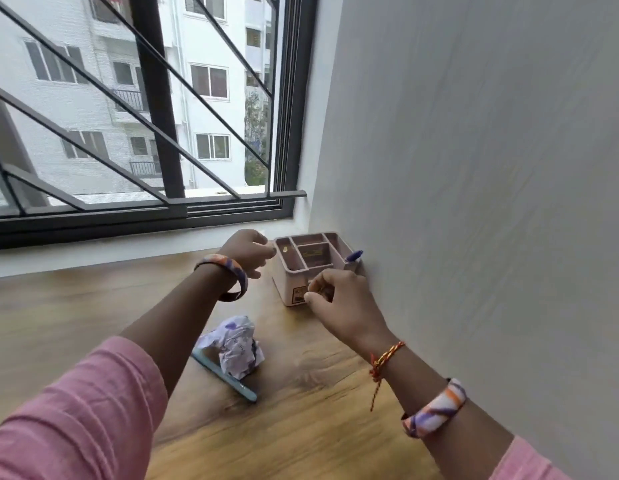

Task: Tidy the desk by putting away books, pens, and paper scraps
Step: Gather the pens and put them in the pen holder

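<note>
A pink desk organiser with several compartments stands on the wooden desk in the corner by the wall. A blue pen sticks out of its right compartment. My left hand hovers at the organiser's left edge, fingers curled loosely and holding nothing. My right hand is just in front of the organiser, fingers pinched together; whether they hold anything is hidden. A crumpled paper scrap lies on the desk below my left forearm, partly on top of a teal pen.
A grey wall rises along the desk's right side. Behind the desk runs a white window ledge beneath a black-framed, barred window.
</note>
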The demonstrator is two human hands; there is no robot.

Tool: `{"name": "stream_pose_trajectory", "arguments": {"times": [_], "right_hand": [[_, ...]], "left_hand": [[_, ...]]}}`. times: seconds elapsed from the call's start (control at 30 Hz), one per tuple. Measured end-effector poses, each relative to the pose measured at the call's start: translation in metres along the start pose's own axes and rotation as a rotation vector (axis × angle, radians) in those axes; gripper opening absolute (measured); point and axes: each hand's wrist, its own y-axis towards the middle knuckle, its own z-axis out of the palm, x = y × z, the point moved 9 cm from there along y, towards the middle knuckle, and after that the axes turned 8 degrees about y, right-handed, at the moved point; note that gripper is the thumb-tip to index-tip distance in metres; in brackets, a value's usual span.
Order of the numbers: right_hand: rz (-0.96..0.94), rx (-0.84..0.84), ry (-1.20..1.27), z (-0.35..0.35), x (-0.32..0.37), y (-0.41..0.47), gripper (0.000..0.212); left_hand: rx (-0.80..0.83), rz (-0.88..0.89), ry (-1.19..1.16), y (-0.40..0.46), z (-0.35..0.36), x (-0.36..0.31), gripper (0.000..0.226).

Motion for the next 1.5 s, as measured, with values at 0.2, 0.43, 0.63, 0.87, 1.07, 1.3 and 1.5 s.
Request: {"name": "stream_pose_trajectory", "arguments": {"times": [0.2, 0.43, 0.63, 0.87, 1.07, 1.3, 1.5], "right_hand": [[-0.146, 0.283, 0.029, 0.064, 0.047, -0.028, 0.012], [-0.454, 0.606, -0.202, 0.158, 0.089, -0.065, 0.028], [-0.433, 0.582, -0.484, 0.195, 0.085, -0.058, 0.021], [-0.442, 0.636, -0.340, 0.227, 0.115, -0.049, 0.026], [-0.460, 0.644, 0.006, 0.253, 0.194, -0.054, 0.044], [-0.346, 0.628, 0.210, 0.286, 0.246, -0.046, 0.039], [-0.192, 0.540, 0.216, 0.311, 0.250, -0.034, 0.035]], "left_hand": [[0.010, -0.017, 0.103, -0.045, -0.053, 0.037, 0.026], [-0.097, -0.131, 0.141, -0.114, -0.106, 0.108, 0.005], [-0.117, -0.259, 0.181, -0.179, -0.134, 0.149, 0.009], [-0.278, -0.316, 0.130, -0.239, -0.189, 0.173, 0.006], [-0.361, -0.402, 0.098, -0.263, -0.252, 0.210, 0.008], [-0.555, -0.514, 0.038, -0.246, -0.344, 0.275, 0.019], [-0.605, -0.651, -0.074, -0.207, -0.398, 0.342, 0.026]]}}
